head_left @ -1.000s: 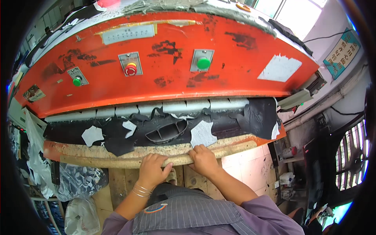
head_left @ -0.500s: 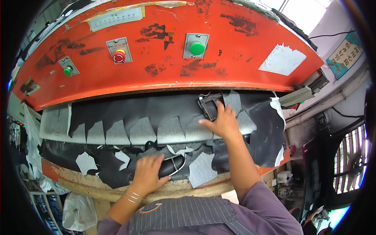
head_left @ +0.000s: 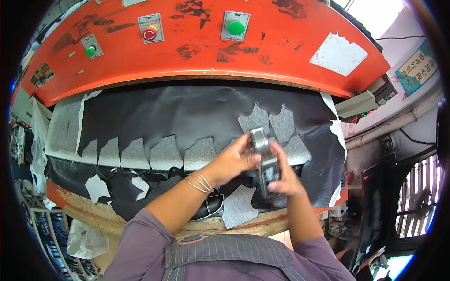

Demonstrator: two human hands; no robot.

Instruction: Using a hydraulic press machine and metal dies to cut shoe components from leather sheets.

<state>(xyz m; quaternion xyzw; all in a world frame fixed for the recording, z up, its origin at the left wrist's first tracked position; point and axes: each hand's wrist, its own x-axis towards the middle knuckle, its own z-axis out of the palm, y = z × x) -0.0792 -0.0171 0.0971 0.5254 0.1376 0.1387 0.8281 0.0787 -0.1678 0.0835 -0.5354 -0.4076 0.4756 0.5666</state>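
Note:
Between my two hands a metal cutting die (head_left: 266, 161) is held up off the material, tilted and a little blurred. My left hand (head_left: 232, 161) is closed on its left side, with bracelets on the wrist. My right hand (head_left: 289, 175) grips it from the right, thumb near its lower end. Under and behind it lies a sheet of black leather-like material (head_left: 164, 112) with shaped cut-outs showing a grey backing. A loose grey cut piece (head_left: 240, 208) lies by the near edge. Beside it rests a black curved piece with a pale rim (head_left: 209, 207), partly hidden by my left forearm.
Across the far side stands the orange press beam (head_left: 187, 61) with a red button (head_left: 149, 33), a large green button (head_left: 236, 28) and a small green button (head_left: 90, 51). Small white scraps (head_left: 97, 188) lie at the left. A wooden edge (head_left: 103, 218) runs along the front.
My right hand has lifted the die off the sheet and brought it nearer. My left hand has moved from the front edge up and right onto it. A cut-out shows where the die was.

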